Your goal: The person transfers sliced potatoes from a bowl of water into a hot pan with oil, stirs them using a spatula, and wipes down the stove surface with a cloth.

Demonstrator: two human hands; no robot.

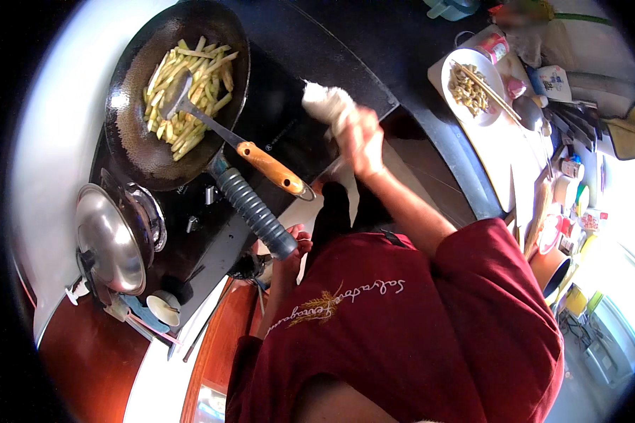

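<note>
My right hand is closed round a bunched white cloth, slightly blurred, above the front edge of the black cooktop. Partly hidden behind the end of a ribbed grey wok handle is my left hand; a few fingers show, but whether they touch the handle I cannot tell. The dark wok stands at the far left with pale green vegetable strips in it. A metal spatula with a wooden handle leans in the wok, its head on the strips, and no hand is on it.
Left of the cooktop, a pan carries a steel lid; a white cup stands nearby. On the right counter are a white bowl of food with chopsticks across it, knives, jars and an orange pot.
</note>
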